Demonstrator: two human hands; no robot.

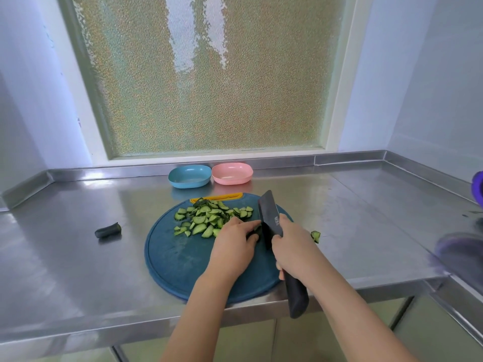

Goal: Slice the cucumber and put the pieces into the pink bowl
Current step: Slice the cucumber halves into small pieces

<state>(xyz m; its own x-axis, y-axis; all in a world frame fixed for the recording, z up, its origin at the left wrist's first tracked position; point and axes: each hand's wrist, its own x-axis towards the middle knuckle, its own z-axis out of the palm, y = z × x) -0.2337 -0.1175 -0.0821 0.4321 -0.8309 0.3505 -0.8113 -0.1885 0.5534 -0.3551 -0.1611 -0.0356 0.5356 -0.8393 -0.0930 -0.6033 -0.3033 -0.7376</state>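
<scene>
The fingers (pixel 249 227) of the left hand (pixel 232 246) were curled over a short dark cucumber stub (pixel 254 235) just right of the frame's centre, pinning it to the board, most likely so it could not roll under the blade. The tips looked tucked back from the cutting line, which would keep them out of the edge's way. The right hand (pixel 292 244) was clenched round the handle of a dark knife (pixel 270 218), gripping close up to the blade, seemingly for control, with the blade standing right beside the left knuckles, over the stub.

Above the hands a heap of cucumber slices (pixel 209 218) lay on the upper half of the round blue cutting board (pixel 183 257), out of the way of the cutting spot. One stray piece (pixel 315 235) lay off the board to the right on the steel surface (pixel 78 257), and a trimmed cucumber end (pixel 108 230) sat well apart at the left.

The pink bowl (pixel 232 173) stood beyond the board against the back wall, beside a blue bowl (pixel 189 176), and held no cucumber; by my judgement slicing was nearly done and the transfer not yet begun.
</scene>
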